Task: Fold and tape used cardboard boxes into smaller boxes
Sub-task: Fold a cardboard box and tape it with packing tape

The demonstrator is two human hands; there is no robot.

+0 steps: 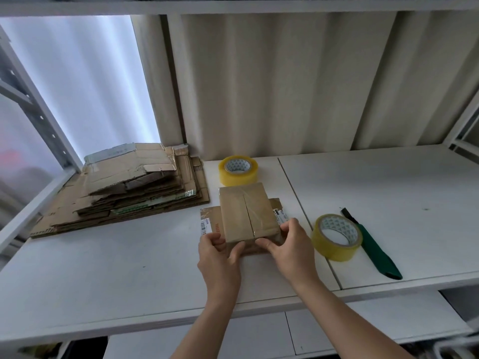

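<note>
A small brown cardboard box (pixel 247 212) stands on the white shelf (pixel 129 268), its top flaps closed along a middle seam under clear tape. Side flaps with printed labels stick out at its left and right base. My left hand (pixel 219 257) grips the box's near left corner, thumb on the front face. My right hand (pixel 287 248) grips the near right corner, fingers round the side and thumb on the front. One roll of yellowish tape (pixel 337 237) lies just right of my right hand. A second roll (pixel 238 170) stands behind the box.
A stack of flattened cardboard boxes (pixel 129 187) fills the shelf's back left. A green-handled cutter (pixel 373 251) lies right of the near tape roll. A curtain hangs behind, and another shelf board runs overhead.
</note>
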